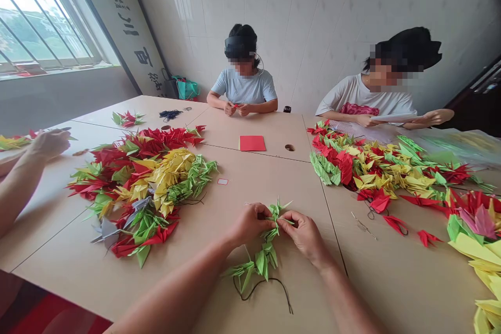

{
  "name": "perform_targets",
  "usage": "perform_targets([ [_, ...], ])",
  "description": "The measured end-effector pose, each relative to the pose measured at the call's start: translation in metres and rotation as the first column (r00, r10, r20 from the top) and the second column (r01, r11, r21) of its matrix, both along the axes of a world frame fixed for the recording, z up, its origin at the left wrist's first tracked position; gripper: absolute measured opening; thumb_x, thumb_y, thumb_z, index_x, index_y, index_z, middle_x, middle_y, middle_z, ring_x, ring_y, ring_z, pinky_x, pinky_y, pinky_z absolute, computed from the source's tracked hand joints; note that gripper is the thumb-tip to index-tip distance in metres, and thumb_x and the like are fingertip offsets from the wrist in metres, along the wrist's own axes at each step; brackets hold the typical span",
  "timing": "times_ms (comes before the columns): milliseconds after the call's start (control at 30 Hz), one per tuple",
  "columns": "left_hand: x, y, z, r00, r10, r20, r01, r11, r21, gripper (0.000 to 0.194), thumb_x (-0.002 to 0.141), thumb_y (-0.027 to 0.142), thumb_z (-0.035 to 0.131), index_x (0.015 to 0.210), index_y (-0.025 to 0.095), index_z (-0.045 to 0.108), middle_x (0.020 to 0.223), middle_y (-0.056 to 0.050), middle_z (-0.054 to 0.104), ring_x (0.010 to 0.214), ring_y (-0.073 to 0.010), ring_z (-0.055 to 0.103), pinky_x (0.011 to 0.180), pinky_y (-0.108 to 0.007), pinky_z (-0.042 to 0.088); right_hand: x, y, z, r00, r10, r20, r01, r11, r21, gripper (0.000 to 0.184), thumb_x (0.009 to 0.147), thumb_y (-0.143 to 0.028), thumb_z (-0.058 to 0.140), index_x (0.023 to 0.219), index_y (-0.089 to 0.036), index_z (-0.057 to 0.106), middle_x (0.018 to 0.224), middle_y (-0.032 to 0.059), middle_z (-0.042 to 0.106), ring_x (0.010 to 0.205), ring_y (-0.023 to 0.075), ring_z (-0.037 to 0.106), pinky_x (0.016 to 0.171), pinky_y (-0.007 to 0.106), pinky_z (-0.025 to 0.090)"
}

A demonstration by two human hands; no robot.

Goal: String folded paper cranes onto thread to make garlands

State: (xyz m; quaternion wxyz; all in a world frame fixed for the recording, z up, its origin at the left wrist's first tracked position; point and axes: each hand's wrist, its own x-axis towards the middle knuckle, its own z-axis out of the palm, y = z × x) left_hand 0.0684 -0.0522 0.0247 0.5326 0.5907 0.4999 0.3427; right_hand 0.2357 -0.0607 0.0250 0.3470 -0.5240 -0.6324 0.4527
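Between my two hands, over the near middle of the table, is a green folded paper crane (276, 212). My left hand (250, 225) pinches it from the left, fingers closed. From the right, my right hand (302, 230) grips it between thumb and forefinger. Below my fingers hangs a string of green paper cranes (263, 261), its lower end lying on the table. A dark cord (270, 281) curls out from that lower end. The exact points where my fingertips meet the paper are partly hidden.
Heaps of red, yellow and green paper cranes lie left (172, 177) and right (376, 167). Red paper squares (252, 143) sit ahead. A thin needle-like tool (365, 226) is at right. Two people (245, 83) sit opposite; another person's hand (49, 142) works at left.
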Motion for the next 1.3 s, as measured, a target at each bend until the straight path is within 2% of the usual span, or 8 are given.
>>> perform_targets([
  [300, -0.002, 0.0, 0.0, 1.0, -0.017, 0.002, 0.016, 1.0, 0.017, 0.02, 0.066, 0.03, 0.064, 0.072, 0.011, 0.061, 0.062, 0.001, 0.054, 0.058, -0.0087, 0.044, 0.053, -0.021, 0.033, 0.001, 0.001, -0.004, 0.999, -0.03, -0.035, 0.03, 0.999, 0.016, 0.031, 0.073, -0.046, 0.06, 0.068, -0.016, 0.063, 0.06, 0.0002, 0.056, 0.058, 0.0142, 0.048, 0.055, 0.024, 0.038],
  [500, -0.002, 0.001, -0.002, 0.999, 0.01, 0.04, -0.011, 0.999, 0.031, 0.022, 0.072, 0.031, 0.059, 0.078, 0.012, 0.064, 0.065, 0.0, 0.057, 0.058, -0.0082, 0.043, 0.055, -0.021, 0.034, 0.0, 0.002, -0.006, 0.97, -0.087, -0.229, 0.053, 0.987, -0.149, 0.04, 0.065, -0.056, 0.066, 0.072, -0.016, 0.063, 0.063, 0.0009, 0.059, 0.056, 0.0145, 0.052, 0.054, 0.026, 0.044],
  [600, 0.001, 0.0, 0.002, 0.997, 0.063, -0.037, -0.06, 0.996, 0.063, 0.019, 0.072, 0.028, 0.057, 0.078, 0.012, 0.066, 0.063, 0.0, 0.056, 0.054, -0.0075, 0.04, 0.051, -0.02, 0.031, 0.001, 0.001, -0.006, 0.951, -0.115, -0.288, 0.054, 0.976, -0.212, 0.038, 0.064, -0.052, 0.068, 0.075, -0.015, 0.064, 0.064, 0.0009, 0.058, 0.057, 0.0143, 0.053, 0.053, 0.025, 0.044],
  [733, 0.004, -0.003, 0.007, 0.987, 0.106, -0.123, -0.094, 0.99, 0.103, 0.016, 0.072, 0.021, 0.054, 0.078, 0.012, 0.066, 0.055, 0.003, 0.05, 0.05, -0.0065, 0.035, 0.048, -0.02, 0.028, 0.002, 0.001, -0.005, 0.944, -0.115, -0.31, 0.044, 0.973, -0.228, 0.037, 0.064, -0.05, 0.07, 0.074, -0.015, 0.065, 0.062, 0.0002, 0.058, 0.057, 0.0132, 0.052, 0.053, 0.024, 0.043],
  [833, 0.005, -0.003, 0.007, 0.997, 0.075, -0.037, -0.071, 0.994, 0.078, 0.017, 0.073, 0.022, 0.055, 0.082, 0.011, 0.064, 0.058, 0.002, 0.051, 0.052, -0.0066, 0.039, 0.05, -0.02, 0.03, 0.002, 0.001, -0.003, 0.945, -0.105, -0.311, 0.036, 0.975, -0.218, 0.041, 0.063, -0.054, 0.068, 0.073, -0.015, 0.065, 0.061, -0.0006, 0.057, 0.056, 0.0133, 0.051, 0.054, 0.025, 0.043],
  [1000, 0.001, -0.001, 0.002, 0.989, -0.023, 0.145, 0.02, 1.0, 0.023, 0.028, 0.07, 0.034, 0.065, 0.082, 0.01, 0.061, 0.072, -0.003, 0.058, 0.061, -0.0089, 0.048, 0.056, -0.021, 0.037, 0.002, 0.001, -0.002, 0.954, -0.081, -0.287, 0.023, 0.98, -0.198, 0.043, 0.064, -0.057, 0.066, 0.074, -0.015, 0.065, 0.064, 0.0006, 0.058, 0.058, 0.0136, 0.05, 0.056, 0.025, 0.043],
  [1167, 0.0, 0.0, -0.002, 0.974, -0.015, 0.225, 0.017, 1.0, -0.008, 0.035, 0.064, 0.04, 0.071, 0.077, 0.011, 0.057, 0.069, -0.001, 0.056, 0.06, -0.0085, 0.05, 0.056, -0.022, 0.038, 0.003, 0.001, -0.003, 0.969, -0.01, -0.247, -0.034, 0.984, -0.173, 0.041, 0.068, -0.056, 0.063, 0.078, -0.017, 0.064, 0.065, 0.0004, 0.056, 0.059, 0.0139, 0.048, 0.056, 0.024, 0.041],
  [1300, -0.001, 0.0, -0.004, 0.974, -0.015, 0.226, 0.017, 1.0, -0.01, 0.036, 0.063, 0.041, 0.072, 0.076, 0.011, 0.057, 0.068, -0.001, 0.055, 0.06, -0.0086, 0.049, 0.056, -0.022, 0.037, 0.002, 0.001, -0.003, 0.974, 0.02, -0.226, -0.055, 0.988, -0.147, 0.038, 0.068, -0.056, 0.062, 0.069, -0.018, 0.061, 0.06, -0.0017, 0.052, 0.056, 0.013, 0.046, 0.054, 0.024, 0.037],
])
